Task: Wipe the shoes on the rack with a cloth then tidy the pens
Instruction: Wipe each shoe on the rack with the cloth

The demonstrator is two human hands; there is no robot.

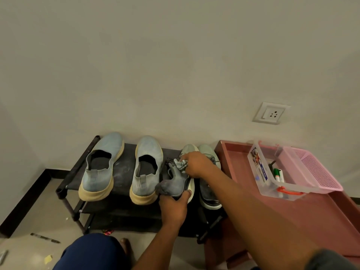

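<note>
While the left hand [172,206] is gripping the heel of a grey shoe [175,182] on the rack [120,168], the right hand [196,164] is pinching a bunched cloth [180,164] against its laces, the shoe's length running toward the wall. Markers [278,175] are lying in a clear box [272,190] to the right.

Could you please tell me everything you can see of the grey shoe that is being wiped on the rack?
The grey shoe is a soft knit-looking sneaker with dark laces and a pale sole edge. It sits on the top shelf of the black rack, toe toward the wall, tilted onto its side, between a blue slip-on and its grey partner. The left hand grips its heel; the right hand presses a bunched cloth against its laces.
</note>
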